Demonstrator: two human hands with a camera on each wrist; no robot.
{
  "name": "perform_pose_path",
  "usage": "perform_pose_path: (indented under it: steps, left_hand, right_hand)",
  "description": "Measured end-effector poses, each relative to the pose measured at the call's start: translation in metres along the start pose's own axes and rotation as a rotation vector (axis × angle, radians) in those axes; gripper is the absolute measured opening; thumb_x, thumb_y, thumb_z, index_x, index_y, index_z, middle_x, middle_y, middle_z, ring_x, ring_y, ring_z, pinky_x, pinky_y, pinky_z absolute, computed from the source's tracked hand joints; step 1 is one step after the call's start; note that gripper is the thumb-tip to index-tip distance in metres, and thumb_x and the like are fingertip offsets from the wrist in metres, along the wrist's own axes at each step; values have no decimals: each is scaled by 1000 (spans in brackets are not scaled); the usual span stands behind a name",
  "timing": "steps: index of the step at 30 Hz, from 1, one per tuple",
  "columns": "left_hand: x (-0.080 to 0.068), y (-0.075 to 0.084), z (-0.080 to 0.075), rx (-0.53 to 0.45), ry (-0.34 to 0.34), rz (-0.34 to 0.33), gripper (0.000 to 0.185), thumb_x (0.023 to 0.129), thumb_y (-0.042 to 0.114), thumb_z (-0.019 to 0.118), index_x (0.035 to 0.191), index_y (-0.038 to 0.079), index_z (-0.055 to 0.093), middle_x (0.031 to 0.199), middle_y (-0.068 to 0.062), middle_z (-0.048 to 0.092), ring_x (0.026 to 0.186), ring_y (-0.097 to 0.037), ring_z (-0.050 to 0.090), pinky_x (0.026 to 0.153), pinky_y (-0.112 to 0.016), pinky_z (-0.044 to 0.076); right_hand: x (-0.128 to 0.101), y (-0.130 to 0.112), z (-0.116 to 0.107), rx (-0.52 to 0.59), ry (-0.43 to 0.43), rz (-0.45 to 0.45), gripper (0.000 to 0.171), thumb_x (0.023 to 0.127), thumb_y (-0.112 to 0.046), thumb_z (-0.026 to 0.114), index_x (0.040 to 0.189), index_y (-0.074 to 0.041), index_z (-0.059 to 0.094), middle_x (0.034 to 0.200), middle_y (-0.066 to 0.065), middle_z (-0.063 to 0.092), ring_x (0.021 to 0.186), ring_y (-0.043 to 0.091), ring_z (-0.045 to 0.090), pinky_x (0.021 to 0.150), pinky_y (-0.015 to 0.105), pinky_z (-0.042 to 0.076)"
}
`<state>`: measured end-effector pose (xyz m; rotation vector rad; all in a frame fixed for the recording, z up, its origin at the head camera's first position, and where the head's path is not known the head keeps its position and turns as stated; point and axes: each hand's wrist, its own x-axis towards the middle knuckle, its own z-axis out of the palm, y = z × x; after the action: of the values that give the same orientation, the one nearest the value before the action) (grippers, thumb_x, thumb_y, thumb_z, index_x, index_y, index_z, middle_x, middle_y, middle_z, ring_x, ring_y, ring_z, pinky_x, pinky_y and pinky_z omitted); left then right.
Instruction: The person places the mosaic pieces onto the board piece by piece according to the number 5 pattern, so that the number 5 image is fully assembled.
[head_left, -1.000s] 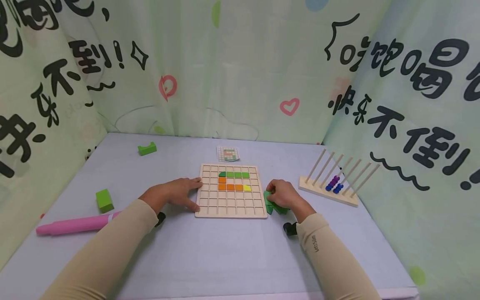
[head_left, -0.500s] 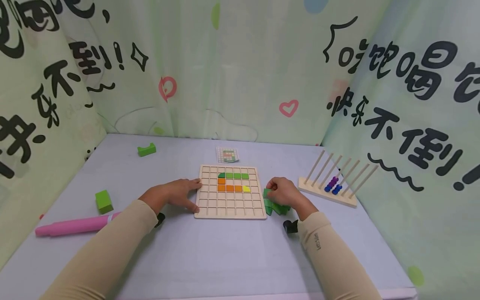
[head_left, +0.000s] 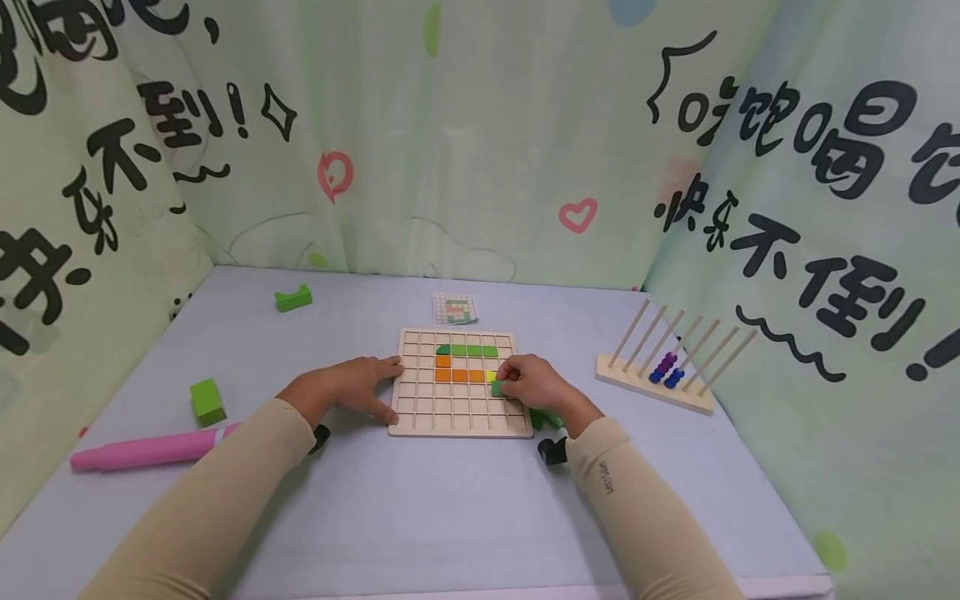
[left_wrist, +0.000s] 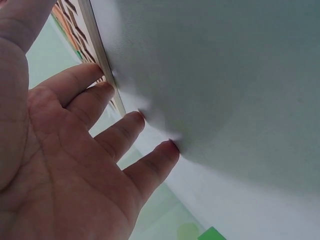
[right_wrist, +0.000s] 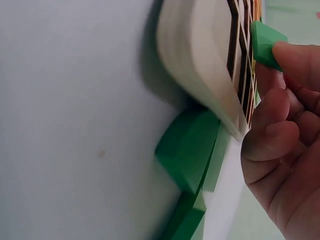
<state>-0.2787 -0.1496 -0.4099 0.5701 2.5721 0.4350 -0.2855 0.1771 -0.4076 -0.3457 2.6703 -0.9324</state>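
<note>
A wooden grid board (head_left: 450,417) lies mid-table, with green, orange and yellow tiles set in some of its squares. My left hand (head_left: 345,387) rests at the board's left edge, fingers spread; in the left wrist view its fingertips (left_wrist: 132,120) touch the edge and the tabletop. Over the right part of the board, my right hand (head_left: 538,385) pinches a green tile (right_wrist: 265,45) between thumb and forefinger, just below the yellow tile. Beside the board's right edge lie loose green tiles (right_wrist: 192,150), partly hidden by the right hand in the head view.
Behind the board lies a small pattern card (head_left: 454,309). A wooden peg rack (head_left: 656,385) with purple and blue beads stands at right. To the left are a green block (head_left: 207,402), a pink tube-shaped object (head_left: 150,451) and a curved green block (head_left: 293,298).
My right hand has moved left from the loose green tiles onto the board, now with a green tile between its fingers. The left hand has stayed at the board's edge.
</note>
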Motion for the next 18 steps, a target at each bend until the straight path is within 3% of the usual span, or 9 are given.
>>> perform_pose_path:
  steps: [18]
  left_hand:
    - [3,-2,0,19,3,15,100,85,50,84,162,9,35,173,-9,24,158,-40,25,127,-54,24]
  right_hand:
    - [10,-3,10,-119,0,24,3,99,-12,67,101,-9,67,90,4,62,84,19,56,73,30,47]
